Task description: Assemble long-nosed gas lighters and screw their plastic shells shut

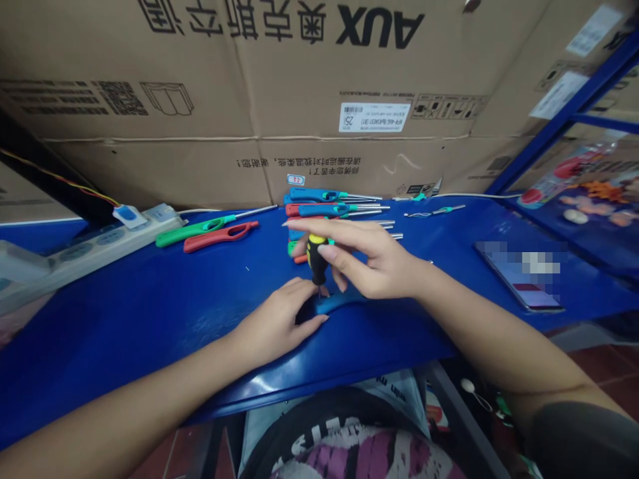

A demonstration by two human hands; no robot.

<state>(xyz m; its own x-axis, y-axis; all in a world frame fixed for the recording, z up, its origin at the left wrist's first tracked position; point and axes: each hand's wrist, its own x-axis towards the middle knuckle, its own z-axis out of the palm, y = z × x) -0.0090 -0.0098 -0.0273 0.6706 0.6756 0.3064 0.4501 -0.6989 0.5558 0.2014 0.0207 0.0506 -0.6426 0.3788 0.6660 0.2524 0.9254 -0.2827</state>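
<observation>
My right hand point(374, 259) grips a small black and yellow screwdriver point(316, 261), held upright with its shaft pointing down. The screwdriver's tip meets one end of a blue lighter handle point(337, 303) lying on the table, partly covered by my hands. My left hand point(284, 309) rests on the table with thumb and fingers around that same end, steadying it. Just beyond my right hand lies a stack of long-nosed lighters point(319, 210) in blue, red and green with metal tubes. Further left are a green lighter point(194, 230) and a red lighter handle point(219, 237) without a tube.
A white power strip point(117, 241) with plugs lies at the left. A phone point(519, 276) is on the blue tabletop point(200, 319) at the right. Small lighter parts point(444, 210) lie near the back. A large cardboard sheet point(299, 80) stands behind, a bottle point(564, 173) to the right.
</observation>
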